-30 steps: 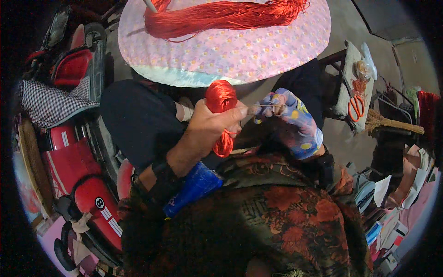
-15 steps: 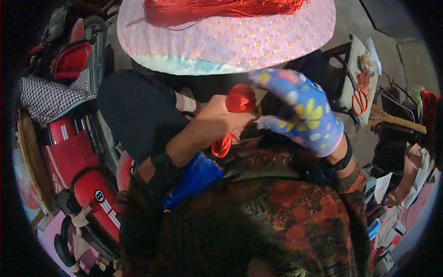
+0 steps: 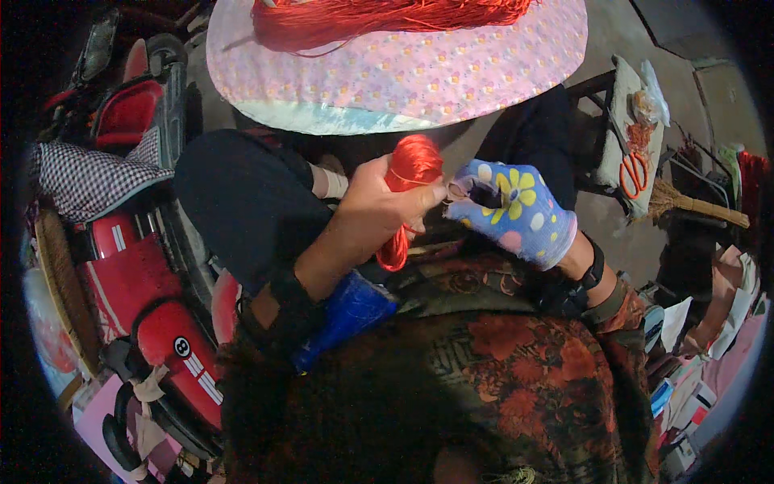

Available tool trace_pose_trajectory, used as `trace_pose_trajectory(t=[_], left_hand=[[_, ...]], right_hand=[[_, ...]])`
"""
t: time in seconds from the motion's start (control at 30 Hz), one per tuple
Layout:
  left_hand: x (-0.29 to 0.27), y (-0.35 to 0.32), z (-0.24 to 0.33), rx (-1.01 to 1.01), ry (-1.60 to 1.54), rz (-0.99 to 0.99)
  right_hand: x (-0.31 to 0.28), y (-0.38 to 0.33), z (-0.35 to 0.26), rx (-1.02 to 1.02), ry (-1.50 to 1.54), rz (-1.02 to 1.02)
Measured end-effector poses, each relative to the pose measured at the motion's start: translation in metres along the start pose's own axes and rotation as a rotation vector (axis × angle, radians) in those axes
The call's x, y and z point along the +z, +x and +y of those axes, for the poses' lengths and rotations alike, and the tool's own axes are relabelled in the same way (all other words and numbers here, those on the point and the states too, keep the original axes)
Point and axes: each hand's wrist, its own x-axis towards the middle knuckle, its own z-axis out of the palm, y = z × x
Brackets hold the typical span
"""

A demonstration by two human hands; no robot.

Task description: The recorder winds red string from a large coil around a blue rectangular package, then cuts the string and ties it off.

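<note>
My bare left hand is closed around a small bundle of shiny red cord. The bundle's rounded top stands above my thumb, and its looped tail hangs below the fist. Close on the right is my right hand, in a blue glove with yellow flowers and coloured dots. Its thumb and forefinger are pinched together beside my left thumb tip; whatever they hold is too small to make out. A larger hank of red cord lies on the round table with a pink patterned cover.
Orange-handled scissors rest on a padded stool at the right, beside a straw broom. A red ride-on vehicle and a checked cloth stand at the left. Something blue lies by my lap.
My right hand's fingers were spread apart and blurred; they have come together in a pinch near the bundle. My left hand has tilted the bundle slightly up and to the left.
</note>
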Motion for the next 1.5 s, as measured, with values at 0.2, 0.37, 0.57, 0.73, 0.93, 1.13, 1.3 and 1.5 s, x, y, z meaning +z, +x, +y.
trace_pose_trajectory(t=[0.2, 0.37, 0.57, 0.73, 0.93, 1.13, 1.3, 1.5], left_hand=[[0.003, 0.000, 0.000, 0.062, -0.242, -0.074], [-0.004, 0.008, -0.011, -0.054, -0.402, -0.070], [-0.011, 0.044, -0.042, 0.291, 0.380, 0.052], [-0.001, 0.013, -0.004, -0.163, -0.213, -0.056], [-0.008, -0.003, 0.002, -0.106, -0.378, -0.193], [0.000, -0.002, 0.004, 0.127, 0.337, -0.230], [0.003, 0.011, -0.032, 0.213, 1.225, -0.166], [-0.006, 0.021, -0.029, 0.119, 0.326, -0.103]], right_hand=[[0.001, 0.001, -0.006, -0.237, -0.200, 0.129], [-0.001, 0.005, -0.019, -0.542, -0.504, -0.021], [0.025, 0.017, -0.024, -0.503, -0.164, 0.001], [0.021, 0.005, -0.020, -0.299, 0.113, -0.019], [-0.009, -0.010, 0.018, 0.107, 0.573, -0.030], [-0.008, 0.000, 0.055, 0.284, 0.497, 0.020], [0.005, 0.021, 0.020, 0.022, -0.038, -0.046], [0.010, 0.006, -0.022, -0.426, -0.599, -0.026]])
